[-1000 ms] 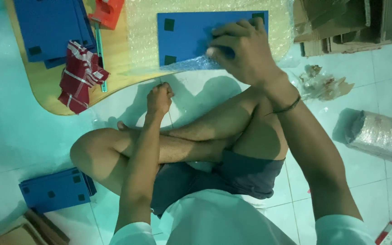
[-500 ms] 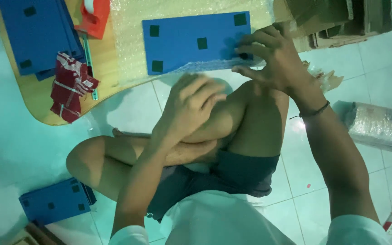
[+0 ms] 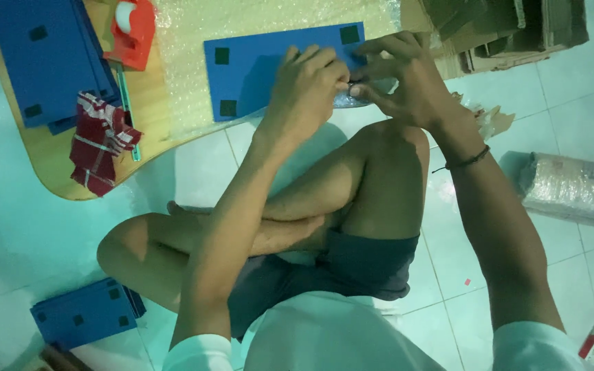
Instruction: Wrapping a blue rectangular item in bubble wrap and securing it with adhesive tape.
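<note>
A blue flat panel [image 3: 256, 65] with small black squares lies on a sheet of bubble wrap [image 3: 194, 75] spread over a low wooden board [image 3: 56, 165]. My left hand [image 3: 307, 86] rests on the panel's near right part, fingers curled at the edge of the wrap. My right hand [image 3: 400, 75] meets it there, pinching the clear bubble wrap edge [image 3: 352, 99] at the panel's right end. I sit cross-legged on the tiled floor.
A stack of blue panels [image 3: 46, 58], a red tape dispenser [image 3: 130, 31] and a red checked cloth [image 3: 97, 141] lie on the board's left. Cardboard pieces [image 3: 510, 31] sit far right, a wrapped bundle [image 3: 572, 189] on the right, more blue panels [image 3: 84, 312] near left.
My left hand rose from my foot to the panel's near edge and joined my right hand. The view shifted, so the panel now sits further left.
</note>
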